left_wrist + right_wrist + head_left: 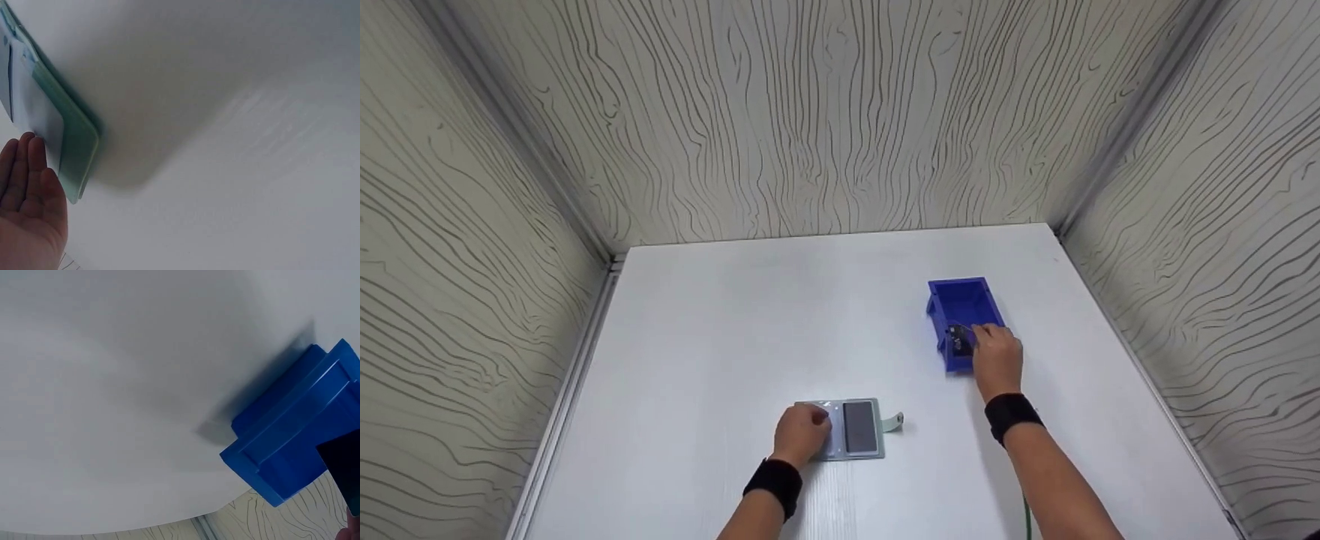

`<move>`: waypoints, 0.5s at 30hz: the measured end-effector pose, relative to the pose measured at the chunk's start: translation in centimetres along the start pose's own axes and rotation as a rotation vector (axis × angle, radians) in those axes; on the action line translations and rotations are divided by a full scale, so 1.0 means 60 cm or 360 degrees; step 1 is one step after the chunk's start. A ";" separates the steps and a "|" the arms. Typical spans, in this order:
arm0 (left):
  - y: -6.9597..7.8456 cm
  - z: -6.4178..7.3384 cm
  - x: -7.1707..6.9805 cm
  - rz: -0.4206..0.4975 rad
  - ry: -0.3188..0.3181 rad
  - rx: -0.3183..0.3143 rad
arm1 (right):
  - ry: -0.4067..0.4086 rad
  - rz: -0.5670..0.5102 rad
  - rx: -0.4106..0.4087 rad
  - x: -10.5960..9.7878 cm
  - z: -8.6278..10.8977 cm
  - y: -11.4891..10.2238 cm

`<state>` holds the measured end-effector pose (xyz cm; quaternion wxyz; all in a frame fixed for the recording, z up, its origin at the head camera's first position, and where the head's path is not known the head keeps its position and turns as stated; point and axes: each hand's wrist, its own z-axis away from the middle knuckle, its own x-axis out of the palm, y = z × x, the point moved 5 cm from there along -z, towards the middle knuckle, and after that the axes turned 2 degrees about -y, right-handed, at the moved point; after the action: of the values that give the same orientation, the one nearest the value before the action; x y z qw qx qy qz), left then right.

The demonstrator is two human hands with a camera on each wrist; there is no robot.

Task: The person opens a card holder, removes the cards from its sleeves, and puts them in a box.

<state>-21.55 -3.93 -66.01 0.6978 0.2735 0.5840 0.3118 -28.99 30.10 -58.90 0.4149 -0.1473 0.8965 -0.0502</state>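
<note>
A mint-green card wallet (871, 452) lies unfolded on the white table, its strap (894, 422) sticking out to the right. My left hand (802, 433) is at the wallet's left part, and in the left wrist view its fingers (37, 154) reach over the pale inner sleeve (39, 115). To the right and farther back stands a blue plastic bin (936, 319). My right hand (999, 358) is over the bin's near right side and pinches a black card (960, 341) with light lettering. Fingertips show at the edge of this dark card (342, 464) in the right wrist view.
The white table (720, 322) is enclosed by wood-grain patterned panels (825, 127) at the back and both sides. A metal rail (574, 390) runs along the left edge. Near my right forearm, a green cord (1027, 517) shows at the front.
</note>
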 end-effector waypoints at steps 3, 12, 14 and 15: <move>0.000 0.000 0.000 0.0005 0.0002 0.0003 | -0.0031 0.0063 -0.0041 0.007 0.005 0.004; -0.004 -0.002 0.003 0.0016 -0.0003 0.0007 | -0.0300 0.0120 -0.0074 0.036 0.022 0.007; -0.005 -0.002 0.002 0.0023 0.0000 0.0000 | -0.0354 0.0136 -0.0069 0.039 0.024 0.007; -0.006 -0.002 0.003 0.0025 0.0003 -0.0001 | -0.0382 0.0138 -0.0061 0.041 0.025 0.008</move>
<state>-21.60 -4.05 -66.39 0.6948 0.2775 0.5824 0.3178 -29.47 29.82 -61.75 0.5182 -0.1214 0.8466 0.0028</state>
